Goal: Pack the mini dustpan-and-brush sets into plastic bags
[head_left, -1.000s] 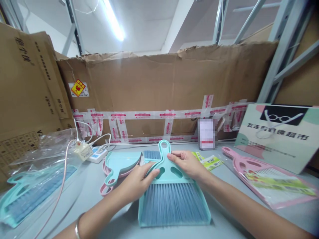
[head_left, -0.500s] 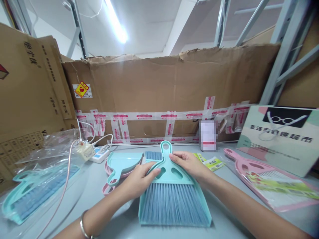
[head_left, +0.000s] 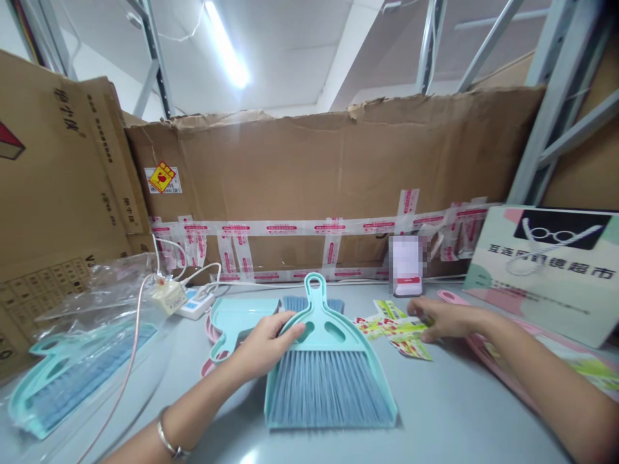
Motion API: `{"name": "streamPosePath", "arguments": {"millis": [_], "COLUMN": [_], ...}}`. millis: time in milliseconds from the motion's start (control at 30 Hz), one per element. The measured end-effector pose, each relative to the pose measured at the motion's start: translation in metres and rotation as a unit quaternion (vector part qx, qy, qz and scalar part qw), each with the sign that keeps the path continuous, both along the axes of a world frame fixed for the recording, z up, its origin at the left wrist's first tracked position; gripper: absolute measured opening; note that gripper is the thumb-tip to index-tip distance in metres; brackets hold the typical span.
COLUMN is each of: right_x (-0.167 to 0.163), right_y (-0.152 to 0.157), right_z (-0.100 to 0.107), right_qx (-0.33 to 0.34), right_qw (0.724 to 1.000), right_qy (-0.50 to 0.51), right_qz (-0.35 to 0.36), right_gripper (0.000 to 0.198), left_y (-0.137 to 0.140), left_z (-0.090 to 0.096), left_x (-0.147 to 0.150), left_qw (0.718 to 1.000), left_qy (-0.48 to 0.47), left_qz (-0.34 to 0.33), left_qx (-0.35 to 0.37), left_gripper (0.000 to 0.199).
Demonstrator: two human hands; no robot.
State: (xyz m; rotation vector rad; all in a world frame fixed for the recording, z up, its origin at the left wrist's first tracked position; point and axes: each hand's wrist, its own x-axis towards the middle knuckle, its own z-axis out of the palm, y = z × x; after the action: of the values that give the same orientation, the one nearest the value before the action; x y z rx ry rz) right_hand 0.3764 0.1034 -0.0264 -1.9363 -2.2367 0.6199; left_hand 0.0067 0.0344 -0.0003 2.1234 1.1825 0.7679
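My left hand (head_left: 273, 338) grips the left edge of a teal dustpan (head_left: 391, 407), its thumb by a slot in the brush. A matching hand brush (head_left: 324, 386) with blue-grey bristles lies nested in the pan, handles together at the top. My right hand (head_left: 442, 319) is over the right end of several green and yellow printed cards (head_left: 403, 327) on the table. Its thumb and curled fingers close on the edge of one card. Behind the left hand lie another teal dustpan (head_left: 242, 314), pink pieces partly hidden under it, and another blue-bristled brush (head_left: 294, 303).
A bagged teal dustpan set (head_left: 82, 374) lies at left, crossed by a pink cable (head_left: 137, 322). A bagged pink set (head_left: 483, 351) is under my right forearm. A phone (head_left: 407, 267), a power strip (head_left: 196, 303), a printed bag (head_left: 541, 277) and a large carton (head_left: 290, 167) line the back.
My right hand has let go of the dustpan set's handle and moved right to the printed cards. The set has shifted slightly left, still in my left hand.
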Motion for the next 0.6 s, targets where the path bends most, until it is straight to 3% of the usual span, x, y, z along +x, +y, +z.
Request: {"name": "streamPosePath", "arguments": {"millis": [100,233,433,500,600], "right_x": [-0.004,-0.010,-0.023,-0.038,-0.075], "right_y": [0.000,0.001,-0.002,-0.015,-0.045], "right_z": [0.002,0.007,0.026,0.038,0.057], "right_qx": [0.007,0.068,0.186,0.185,0.084], "right_qw": [1.000,0.997,0.973,0.962,0.939], "right_qy": [-0.002,0.030,0.135,0.201,0.322], "right_qz": [0.002,0.013,0.007,0.025,0.090], "right_gripper": [0.034,0.022,0.028,0.033,0.030], "left_y": [0.000,0.001,0.004,0.005,0.007], "left_z": [0.000,0.000,-0.001,-0.003,-0.005], "left_x": [0.000,-0.001,-0.001,-0.001,0.000], "left_qw": [1.000,1.000,0.997,0.995,0.989], "left_qy": [-0.002,-0.008,-0.054,-0.077,-0.104], "left_qz": [-0.006,-0.007,0.011,0.016,0.031], "left_qx": [0.003,-0.004,-0.046,-0.069,-0.105], "left_gripper": [0.033,0.034,0.036,0.038,0.041]}}
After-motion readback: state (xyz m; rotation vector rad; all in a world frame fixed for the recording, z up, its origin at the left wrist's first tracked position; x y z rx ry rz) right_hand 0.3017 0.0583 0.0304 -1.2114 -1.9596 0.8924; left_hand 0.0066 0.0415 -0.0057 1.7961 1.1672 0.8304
